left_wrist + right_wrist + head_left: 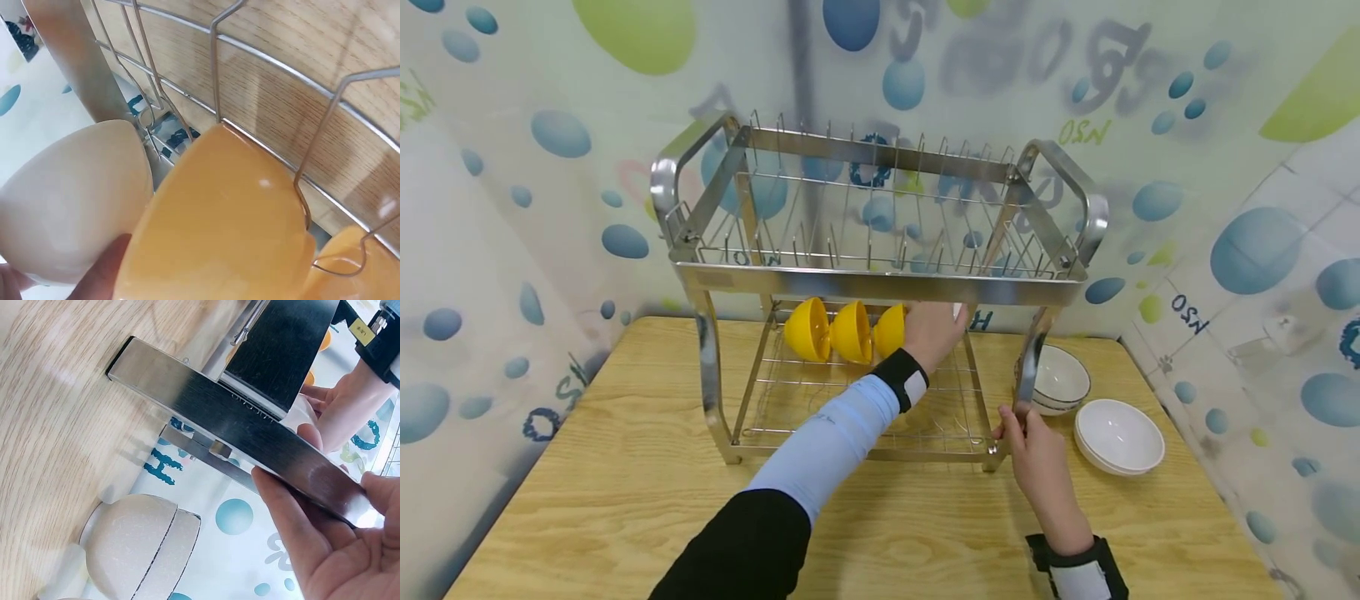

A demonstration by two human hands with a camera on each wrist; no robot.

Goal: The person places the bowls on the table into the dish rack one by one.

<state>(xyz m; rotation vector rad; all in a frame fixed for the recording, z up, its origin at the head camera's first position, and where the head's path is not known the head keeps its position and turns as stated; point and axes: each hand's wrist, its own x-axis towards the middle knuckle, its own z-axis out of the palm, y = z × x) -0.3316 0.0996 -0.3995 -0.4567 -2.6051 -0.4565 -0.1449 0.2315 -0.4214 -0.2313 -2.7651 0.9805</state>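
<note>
My left hand (931,332) reaches under the upper tier of a steel dish rack (880,287) and grips a white bowl (75,200), mostly hidden behind the hand in the head view. Beside it, a row of yellow bowls (852,332) stands on edge between the wires of the lower tier; the left wrist view has the nearest yellow bowl (219,219) right by the fingers (103,272). Low on the rack's front right leg (1024,387), my right hand (1041,458) holds the metal, with thumb and fingers on either side in the right wrist view.
To the right of the rack stand stacked white bowls with a dark rim (1060,379). More white bowls (1120,436) sit nearer the front. The upper tier (868,221) has upright wire dividers. A patterned wall covering (880,83) rises behind the wooden table (647,475).
</note>
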